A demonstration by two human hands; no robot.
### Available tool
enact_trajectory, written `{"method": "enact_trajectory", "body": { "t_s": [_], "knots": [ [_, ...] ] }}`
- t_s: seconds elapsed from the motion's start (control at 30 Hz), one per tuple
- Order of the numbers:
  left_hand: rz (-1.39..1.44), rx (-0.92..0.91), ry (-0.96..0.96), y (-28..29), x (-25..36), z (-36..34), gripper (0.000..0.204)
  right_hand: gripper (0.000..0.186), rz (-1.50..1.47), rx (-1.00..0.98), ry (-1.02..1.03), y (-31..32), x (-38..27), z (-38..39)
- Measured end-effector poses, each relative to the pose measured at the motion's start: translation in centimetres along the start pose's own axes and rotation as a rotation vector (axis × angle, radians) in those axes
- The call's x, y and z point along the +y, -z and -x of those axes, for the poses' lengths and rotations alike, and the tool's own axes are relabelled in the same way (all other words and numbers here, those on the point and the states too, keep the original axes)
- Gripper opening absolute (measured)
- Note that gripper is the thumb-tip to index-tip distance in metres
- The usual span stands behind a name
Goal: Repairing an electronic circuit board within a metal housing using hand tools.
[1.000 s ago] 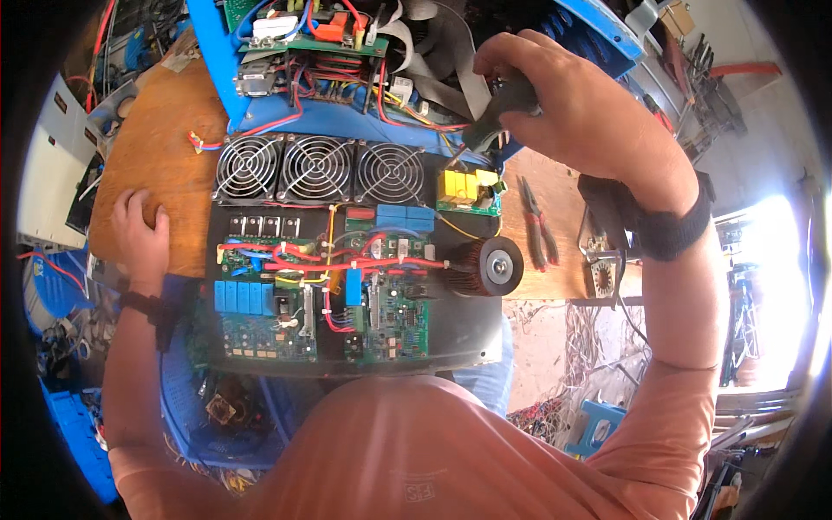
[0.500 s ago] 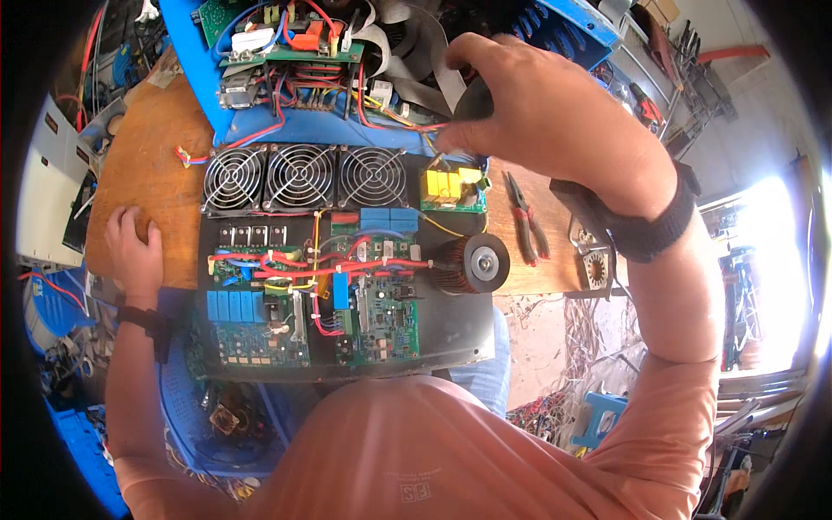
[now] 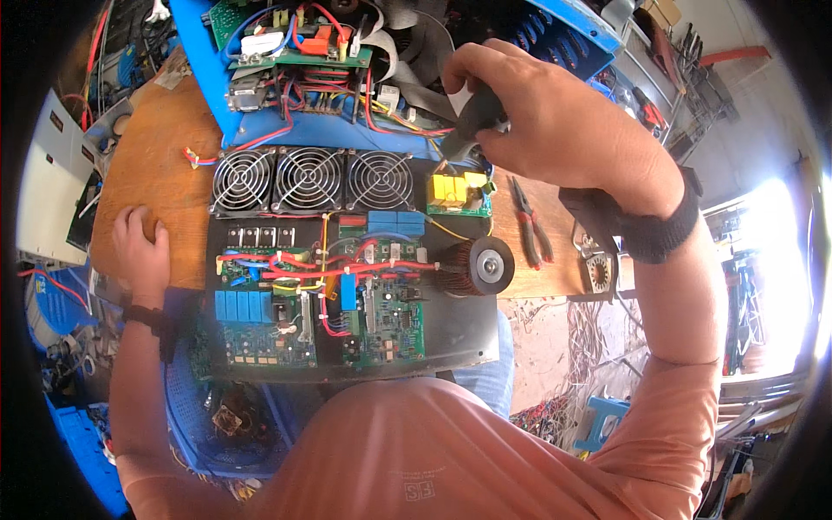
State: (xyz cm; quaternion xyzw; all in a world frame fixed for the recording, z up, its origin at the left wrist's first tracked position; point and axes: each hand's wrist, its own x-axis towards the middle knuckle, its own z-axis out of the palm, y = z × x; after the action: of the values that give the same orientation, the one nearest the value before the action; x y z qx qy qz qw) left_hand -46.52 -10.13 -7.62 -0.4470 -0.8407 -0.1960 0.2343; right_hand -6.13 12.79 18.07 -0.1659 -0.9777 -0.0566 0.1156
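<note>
My right hand (image 3: 563,121) is closed round the thick dark handle of a screwdriver (image 3: 475,120). The tool slants downward, its tip close to the far-left corner of a small green board with yellow block capacitors (image 3: 449,189); whether it touches a screw there is too small to tell. That board sits on a black panel (image 3: 459,334) carrying three fans (image 3: 308,180), green circuit boards (image 3: 394,325), red wires and a copper-wound coil (image 3: 478,266). On the wooden table, left of the panel, my left hand (image 3: 141,251) rests with nothing in it, fingers slightly bent and apart.
Behind the panel stands an opened blue metal case (image 3: 299,130) full of wires and boards. Red-handled pliers (image 3: 531,227) lie on the wooden table (image 3: 160,173) to the right. A blue plastic basket (image 3: 195,407) is below at left, a blue stool (image 3: 600,422) below at right.
My right hand has turned slightly, so more of the screwdriver shows. The panel and case appear shifted a little to the right in the view. My left hand still rests on the table.
</note>
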Motion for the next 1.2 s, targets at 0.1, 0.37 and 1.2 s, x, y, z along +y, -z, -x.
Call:
{"method": "enact_trajectory", "body": {
  "t_s": [0.1,0.37,1.2],
  "knots": [
    [0.003,-0.002,-0.004,0.02,-0.07,-0.07,0.035,0.036,0.137,-0.123,-0.202,0.22,-0.28,-0.19],
    [0.037,0.049,-0.022,-0.16,0.07,0.03,0.036,0.033,0.091,-0.068,-0.089,0.62,-0.07,-0.09],
    [0.056,0.047,-0.025,-0.42,-0.20,-0.05,0.040,0.049,-0.006,0.010,-0.016,-0.27,0.56,-0.50]
  ]
}}
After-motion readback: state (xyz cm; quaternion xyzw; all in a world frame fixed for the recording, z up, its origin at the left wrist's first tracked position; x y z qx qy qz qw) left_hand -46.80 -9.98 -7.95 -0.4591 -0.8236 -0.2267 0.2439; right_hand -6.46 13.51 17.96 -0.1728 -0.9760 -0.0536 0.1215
